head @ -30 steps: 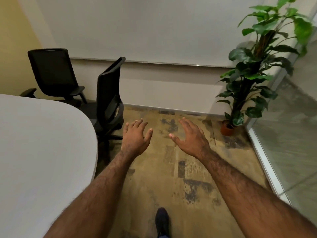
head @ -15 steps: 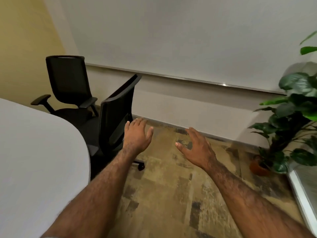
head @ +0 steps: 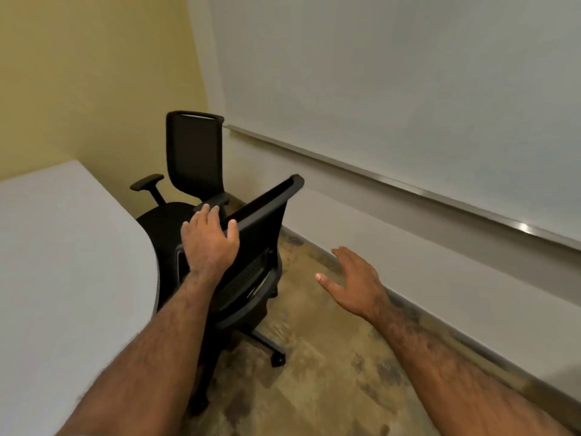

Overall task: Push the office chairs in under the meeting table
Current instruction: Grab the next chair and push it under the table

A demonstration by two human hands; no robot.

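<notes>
both hands are open: left hand (head: 209,243) fingers (head: 204,214) at the near chair (head: 251,247) backrest top, right hand (head: 355,284) beside it.

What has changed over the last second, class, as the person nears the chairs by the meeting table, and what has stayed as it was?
The left hand has moved forward onto the top edge of the nearer chair, fingers over it, grip not yet closed. The view has swung left, so the potted plant is gone from sight. The right hand stays open and empty in the air; the far chair and the table are unmoved.
</notes>
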